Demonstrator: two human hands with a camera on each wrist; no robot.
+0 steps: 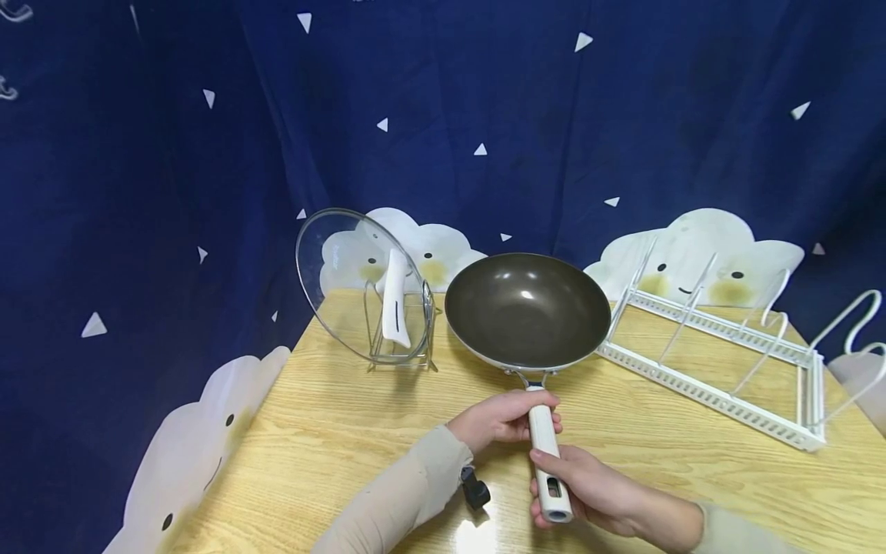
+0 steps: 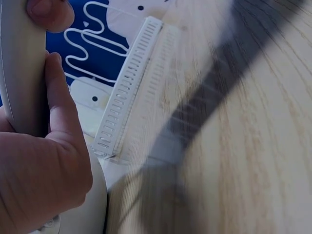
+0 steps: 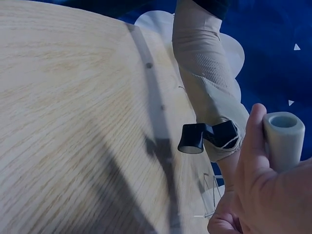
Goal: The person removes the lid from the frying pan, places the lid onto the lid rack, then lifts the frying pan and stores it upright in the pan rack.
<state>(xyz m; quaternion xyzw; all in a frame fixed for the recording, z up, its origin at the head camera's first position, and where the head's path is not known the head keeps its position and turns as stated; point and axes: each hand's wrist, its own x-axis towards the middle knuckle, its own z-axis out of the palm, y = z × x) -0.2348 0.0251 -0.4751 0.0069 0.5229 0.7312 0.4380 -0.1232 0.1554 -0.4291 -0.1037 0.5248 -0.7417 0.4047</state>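
A frying pan with a dark inside and a white handle is held in both hands over the table. My left hand grips the handle close to the pan's bowl, its thumb lying across the top. Lower down, my right hand holds the same handle near its hollow end, fingers wrapped underneath. In the left wrist view the curled left hand wraps the handle from one side. The handle's open end pokes out of the right hand in the right wrist view.
To the left, a glass lid with a white knob handle leans in a small wire stand. On the right lies a white rack with several upright wire dividers. A dark blue curtain hangs behind the wooden table.
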